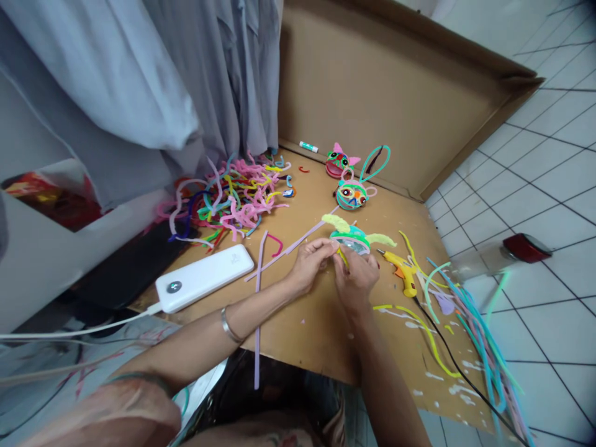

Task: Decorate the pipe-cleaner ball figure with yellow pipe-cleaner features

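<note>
Both hands at a green pipe-cleaner animal head, mid-table

Clear jar (pixel 482 262) with a dark red lid (pixel 527 248) beyond the board's right edge, lying slantwise in view; contents cannot be made out. Far left, a white recess (pixel 100 180) holds red-and-yellow packaging (pixel 49 195).

Green pipe-cleaner animal head (pixel 357 233) sits just beyond the fingers, on or just above the brown board (pixel 298 338); which, cannot tell. Its long axis runs across, ear to ear: one pale yellow ear (pixel 337 222) points left and away, the other (pixel 382 239) points right. Pale, shiny middle faces the wearer.

Left hand (pixel 307 267) pinches, thumb and finger together, at the far end of a short yellow pipe cleaner (pixel 343 257), which slants down and right toward the wearer. Right hand (pixel 357 276) is curled beside it, touching the head's near side; fingertips hidden, so cannot tell what it grips.

Right: yellow glue gun (pixel 406 273), nozzle pointing left toward the head. Behind: two more animal heads, one pink-eared (pixel 336 166), one with a teal loop (pixel 351 197). Left: white power bank (pixel 205 277), tangled pipe cleaners (pixel 237 198).
</note>
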Tool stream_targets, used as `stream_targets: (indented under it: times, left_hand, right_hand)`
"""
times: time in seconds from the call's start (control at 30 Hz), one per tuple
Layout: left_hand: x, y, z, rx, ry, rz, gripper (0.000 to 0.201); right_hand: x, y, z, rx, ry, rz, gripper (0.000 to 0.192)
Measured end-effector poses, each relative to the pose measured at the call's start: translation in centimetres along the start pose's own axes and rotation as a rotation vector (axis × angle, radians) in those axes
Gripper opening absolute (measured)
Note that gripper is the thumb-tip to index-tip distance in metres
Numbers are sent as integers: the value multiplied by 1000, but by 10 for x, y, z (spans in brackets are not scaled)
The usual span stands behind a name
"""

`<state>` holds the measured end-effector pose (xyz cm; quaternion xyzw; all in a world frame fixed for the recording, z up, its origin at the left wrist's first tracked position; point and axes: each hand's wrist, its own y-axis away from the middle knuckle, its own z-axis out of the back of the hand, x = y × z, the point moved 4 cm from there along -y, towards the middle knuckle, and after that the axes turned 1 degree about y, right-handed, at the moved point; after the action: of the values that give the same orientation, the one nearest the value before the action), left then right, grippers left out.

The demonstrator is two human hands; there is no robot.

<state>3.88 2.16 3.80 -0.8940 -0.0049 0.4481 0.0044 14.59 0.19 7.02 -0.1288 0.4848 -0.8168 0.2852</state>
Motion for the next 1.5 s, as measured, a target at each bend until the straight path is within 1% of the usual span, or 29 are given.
stream_targets:
  times: [0.2, 0.27, 0.4, 0.5, 0.57, 0.67, 0.77, 0.87, 0.93, 0.97, 1.03, 1.1, 1.17, 1.23, 1.33, 1.4, 1.47, 1.5]
  left_hand:
    - [-13, 0, -1, 106, -163, -127, 40]
    - [-17, -1, -2, 148, -198, -152, 41]
    - [-22, -6, -1, 227, -248, -88, 47]
    - [-23, -10, 2, 277, -303, -19, 49]
    - [-21, -11, 3, 292, -301, 2, 48]
    - [-18, -12, 5, 239, -213, -33, 45]
    - [-16, -12, 5, 151, -96, -71, 43]
    - [-15, -11, 4, 85, -4, -75, 43]
    - [-16, -11, 4, 50, 61, -67, 42]
    - [-16, -10, 4, 38, 96, -59, 42]
    - [-15, -9, 4, 16, 157, -26, 41]
    - [-13, -8, 5, -18, 210, 30, 39]
    - [-10, -7, 5, -48, 269, 93, 37]
    - [-9, -5, 3, -37, 330, 141, 35]
    - [-9, -3, -1, 35, 374, 184, 33]
    - [-9, -2, -4, 78, 358, 187, 34]
    - [-8, -1, -5, 97, 314, 165, 37]
    - [-7, 0, -5, 99, 285, 149, 38]
  right_hand:
    - [-4, -7, 6, 0, -79, -19, 11]
    - [-7, -6, 6, 19, -95, -26, 12]
    - [-13, -4, 3, 78, -128, -37, 16]
    - [-16, -3, 3, 88, -201, -36, 18]
    - [-16, -4, 3, 94, -269, -38, 20]
    - [-12, -7, 4, 109, -326, -37, 25]
    - [-6, -10, 5, 105, -249, -20, 27]
    - [-4, -10, 6, 16, -128, -31, 20]
    - [-1, -8, 5, -22, -82, -37, 16]
    - [2, -6, 4, -15, -71, -30, 16]
    - [9, -4, -1, 41, -61, 4, 20]
    - [17, -3, -4, 86, -60, 38, 24]
    - [22, -2, -5, 102, -56, 55, 27]
    - [23, -3, -5, 105, -46, 60, 28]
    - [20, -4, -3, 111, -12, 52, 25]
    - [17, -3, -2, 103, 17, 17, 20]
    - [15, -3, 1, 64, 34, -32, 11]
    - [15, -3, 3, 36, 31, -50, 9]
